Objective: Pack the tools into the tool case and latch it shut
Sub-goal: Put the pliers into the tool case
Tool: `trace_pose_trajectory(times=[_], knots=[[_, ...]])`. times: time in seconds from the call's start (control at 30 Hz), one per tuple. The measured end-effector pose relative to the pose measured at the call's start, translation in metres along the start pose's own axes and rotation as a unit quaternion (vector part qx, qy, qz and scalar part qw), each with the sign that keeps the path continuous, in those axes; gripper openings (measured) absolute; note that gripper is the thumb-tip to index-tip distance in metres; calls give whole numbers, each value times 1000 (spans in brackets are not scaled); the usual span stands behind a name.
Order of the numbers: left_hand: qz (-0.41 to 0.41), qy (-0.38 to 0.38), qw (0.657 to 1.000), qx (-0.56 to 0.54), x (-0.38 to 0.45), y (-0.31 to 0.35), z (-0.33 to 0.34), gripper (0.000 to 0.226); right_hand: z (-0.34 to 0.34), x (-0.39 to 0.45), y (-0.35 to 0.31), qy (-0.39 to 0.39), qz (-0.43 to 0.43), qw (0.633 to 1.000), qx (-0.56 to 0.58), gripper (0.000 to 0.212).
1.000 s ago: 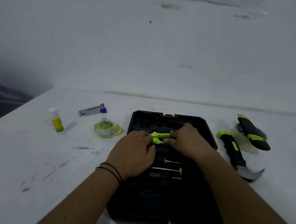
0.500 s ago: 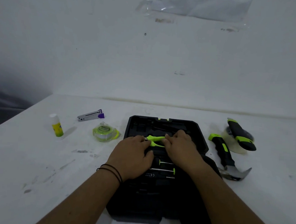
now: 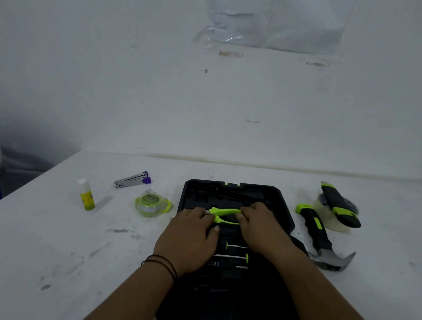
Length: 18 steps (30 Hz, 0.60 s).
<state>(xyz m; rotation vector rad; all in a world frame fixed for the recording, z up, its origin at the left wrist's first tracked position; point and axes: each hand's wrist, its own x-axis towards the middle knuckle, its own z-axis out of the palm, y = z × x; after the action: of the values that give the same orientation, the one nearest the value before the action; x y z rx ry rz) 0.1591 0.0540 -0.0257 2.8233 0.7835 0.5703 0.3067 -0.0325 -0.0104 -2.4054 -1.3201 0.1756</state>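
A black tool case lies open on the white table. Green-handled pliers lie across its middle. My left hand presses on the pliers' left end with its fingers laid over it. My right hand grips the handles' right end with curled fingertips. Thin screwdrivers with green collars sit in slots below the hands. A claw hammer lies on the table right of the case. A black and green utility knife rests further right.
A green tape measure sits left of the case. A glue stick and a purple-tipped stapler lie further left. A roll of clear tape lies under the knife. The wall stands behind the table.
The camera has tilted up, so the table appears lower in view. Both hands stay on the pliers, which have shifted only slightly in the case.
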Motion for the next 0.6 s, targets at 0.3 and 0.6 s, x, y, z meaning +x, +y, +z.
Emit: trace_pose_trajectory(times=[0.3, 0.6], knots=[[-13, -32, 999, -12, -2, 3, -4, 64, -14, -16, 7, -46, -41, 998, -3, 38], [-36, -25, 999, 10, 2, 11, -3, 52, -19, -46, 23, -57, -61, 996, -30, 50]])
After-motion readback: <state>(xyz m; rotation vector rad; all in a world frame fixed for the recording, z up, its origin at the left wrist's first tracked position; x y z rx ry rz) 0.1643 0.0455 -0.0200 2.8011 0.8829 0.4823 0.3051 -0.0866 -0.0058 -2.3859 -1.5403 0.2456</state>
